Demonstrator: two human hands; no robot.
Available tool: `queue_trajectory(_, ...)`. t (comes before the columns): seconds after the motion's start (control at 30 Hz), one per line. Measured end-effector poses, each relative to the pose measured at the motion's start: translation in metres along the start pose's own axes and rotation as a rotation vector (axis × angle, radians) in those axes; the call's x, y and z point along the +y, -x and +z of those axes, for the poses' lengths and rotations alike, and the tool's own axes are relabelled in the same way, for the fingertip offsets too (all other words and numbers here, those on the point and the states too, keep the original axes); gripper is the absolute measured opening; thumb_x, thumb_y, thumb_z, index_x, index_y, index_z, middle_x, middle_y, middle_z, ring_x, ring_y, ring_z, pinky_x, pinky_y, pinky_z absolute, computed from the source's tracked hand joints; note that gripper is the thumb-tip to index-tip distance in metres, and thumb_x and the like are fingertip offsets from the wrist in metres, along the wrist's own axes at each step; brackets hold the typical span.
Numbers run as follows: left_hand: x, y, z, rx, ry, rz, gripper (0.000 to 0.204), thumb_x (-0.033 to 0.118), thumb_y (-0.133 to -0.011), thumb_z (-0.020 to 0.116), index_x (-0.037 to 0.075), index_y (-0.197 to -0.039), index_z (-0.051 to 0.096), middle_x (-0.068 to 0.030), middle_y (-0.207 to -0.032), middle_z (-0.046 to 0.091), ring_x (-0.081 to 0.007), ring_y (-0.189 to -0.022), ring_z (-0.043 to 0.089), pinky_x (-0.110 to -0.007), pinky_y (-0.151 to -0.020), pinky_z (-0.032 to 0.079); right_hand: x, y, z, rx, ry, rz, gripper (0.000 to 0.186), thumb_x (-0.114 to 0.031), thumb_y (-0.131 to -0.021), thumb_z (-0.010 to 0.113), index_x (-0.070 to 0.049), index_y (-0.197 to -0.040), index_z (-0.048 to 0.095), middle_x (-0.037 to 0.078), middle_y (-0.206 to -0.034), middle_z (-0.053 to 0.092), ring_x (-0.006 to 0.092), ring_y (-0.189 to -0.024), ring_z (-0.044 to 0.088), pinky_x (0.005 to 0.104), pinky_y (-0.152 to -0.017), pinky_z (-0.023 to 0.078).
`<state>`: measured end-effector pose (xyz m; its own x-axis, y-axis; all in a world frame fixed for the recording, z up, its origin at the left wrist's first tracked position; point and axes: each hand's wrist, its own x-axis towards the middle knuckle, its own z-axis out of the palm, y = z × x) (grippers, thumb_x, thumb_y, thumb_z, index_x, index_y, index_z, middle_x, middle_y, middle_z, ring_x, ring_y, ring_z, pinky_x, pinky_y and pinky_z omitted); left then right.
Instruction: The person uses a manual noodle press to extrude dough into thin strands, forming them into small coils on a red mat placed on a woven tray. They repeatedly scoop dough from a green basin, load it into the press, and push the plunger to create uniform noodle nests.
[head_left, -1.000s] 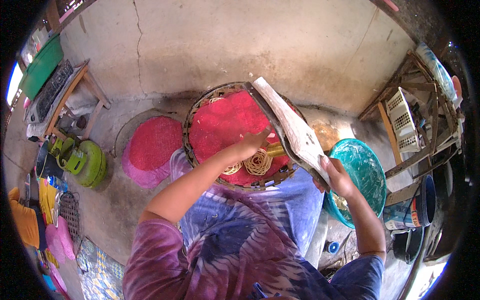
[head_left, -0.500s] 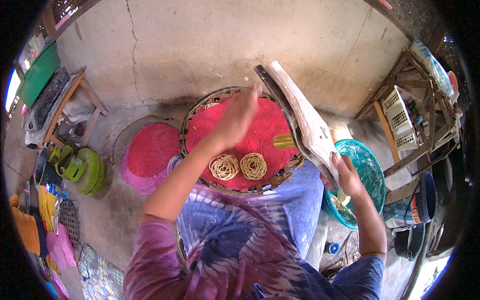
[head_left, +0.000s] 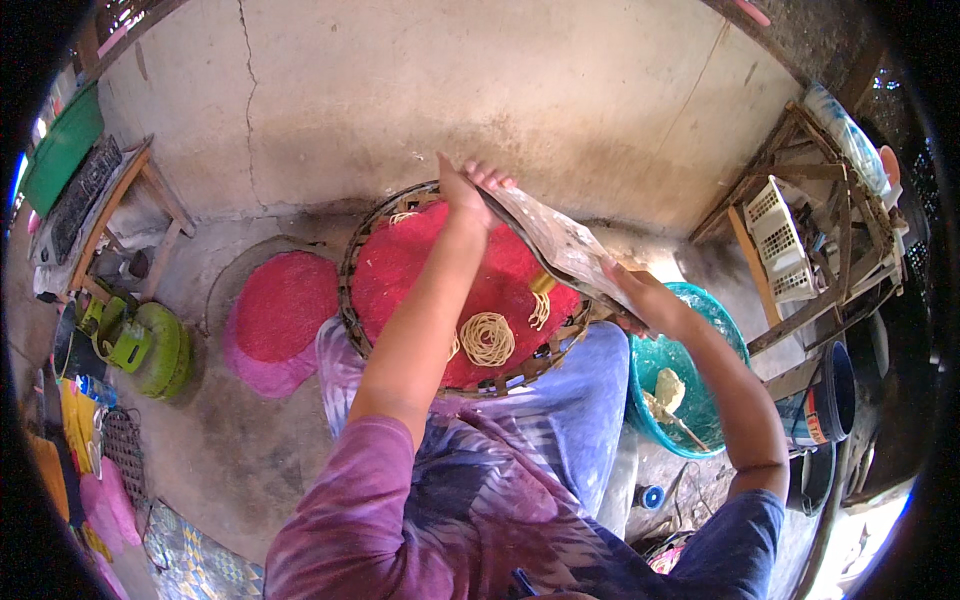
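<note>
A long two-armed wooden press (head_left: 558, 238), pale with dark edges, slants across the front of me. My left hand (head_left: 473, 188) grips its far left end, fingers over the top. Around its lower right end, my right hand (head_left: 648, 300) is closed. From the press's underside a brass tube (head_left: 543, 281) points down, and pale dough strands (head_left: 540, 312) hang below it. Underneath lies a red mesh cloth (head_left: 415, 285) in a woven round basket (head_left: 348, 300). One coiled nest of noodles (head_left: 487, 340) rests on the cloth; another is mostly hidden by my left forearm.
To the right stands a teal basin (head_left: 735, 335) with a lump of dough (head_left: 669, 388) and a stick in it. Red and pink round cloths (head_left: 285, 310) lie on the floor at left, near a green gas cylinder (head_left: 158, 350). A cracked wall (head_left: 450, 90) rises behind.
My left hand has moved onto the press's far end. The press's two arms have come closer together, and strands now hang from the tube. The view has shifted slightly.
</note>
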<state>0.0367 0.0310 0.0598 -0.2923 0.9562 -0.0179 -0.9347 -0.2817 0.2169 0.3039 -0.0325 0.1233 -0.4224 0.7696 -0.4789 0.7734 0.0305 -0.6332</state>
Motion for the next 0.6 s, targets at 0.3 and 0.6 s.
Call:
queue_trajectory(0.3, -0.001, 0.021, 0.02, -0.047, 0.075, -0.061, 0.055, 0.056, -0.095, 0.018, 0.019, -0.058, 0.034, 0.0062, -0.047, 0.026, -0.0117, -0.041, 0.026, -0.03, -0.048, 0.03, -0.006, 0.023, -0.011, 0.048, -0.02, 0.008, 0.074, -0.069, -0.092, 0.033, 0.0, -0.092, 0.062, 0.004, -0.052, 0.048, 0.0126, -0.044, 0.049, 0.0286, -0.039, 0.037)
queue_trajectory(0.6, 0.003, 0.031, 0.016, 0.003, 0.024, -0.07, 0.055, 0.058, -0.094, 0.022, 0.018, -0.057, 0.031, 0.0049, -0.045, 0.024, -0.0123, -0.039, 0.023, -0.031, -0.046, 0.027, 0.016, 0.028, 0.006, 0.029, -0.121, 0.039, 0.072, -0.066, -0.093, 0.037, 0.003, -0.094, 0.061, 0.003, -0.055, 0.048, 0.0126, -0.045, 0.048, 0.0279, -0.041, 0.038)
